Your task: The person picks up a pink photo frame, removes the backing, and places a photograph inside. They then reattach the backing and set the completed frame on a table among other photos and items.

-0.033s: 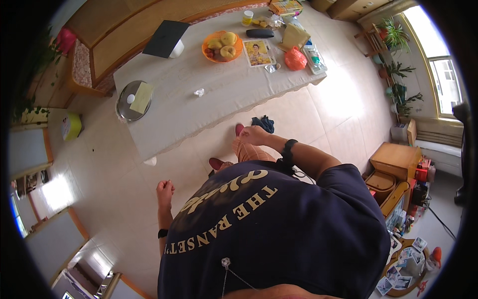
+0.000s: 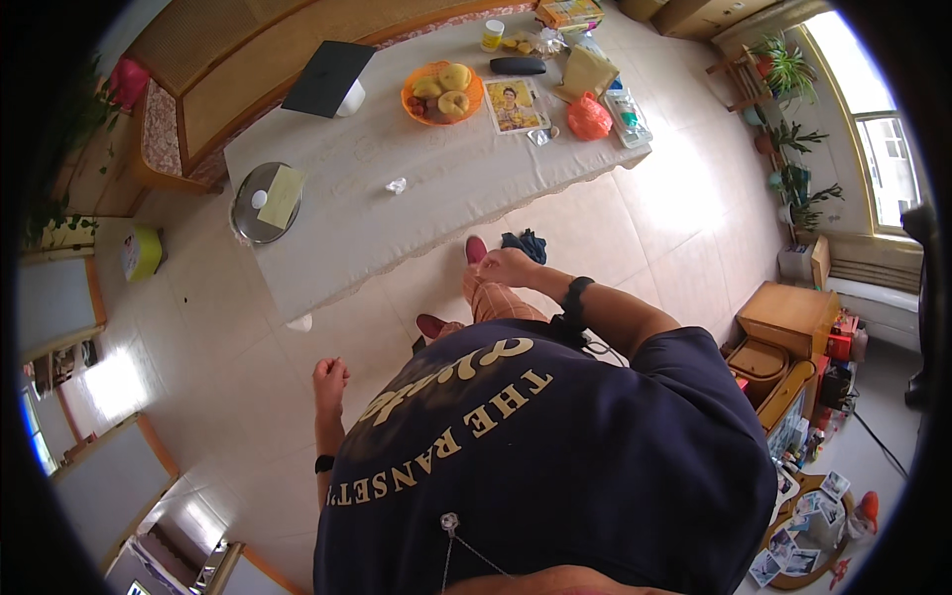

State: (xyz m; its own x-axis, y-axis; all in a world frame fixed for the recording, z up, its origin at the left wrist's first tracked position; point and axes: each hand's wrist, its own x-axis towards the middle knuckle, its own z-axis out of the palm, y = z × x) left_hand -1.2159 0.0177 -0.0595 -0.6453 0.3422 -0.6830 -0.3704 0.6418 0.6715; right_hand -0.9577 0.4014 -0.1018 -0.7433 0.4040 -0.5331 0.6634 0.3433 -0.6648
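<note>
My left hand hangs over the floor at the left of my body, its fingers curled closed with nothing visible in them. My right hand is in front of my leg, also loosely closed, and no object shows in it. Past my hands stands a long table with a pale cloth. On it are a crumpled white tissue, a round metal lid with a yellowish paper on top, and an orange basket of fruit. A dark cloth lies on the floor beyond my right hand.
A black flat board rests over a white container at the table's far left. A red plastic bag and a dark case sit toward its right. Wooden cabinets stand on my right; a yellow-green bin is on the left floor.
</note>
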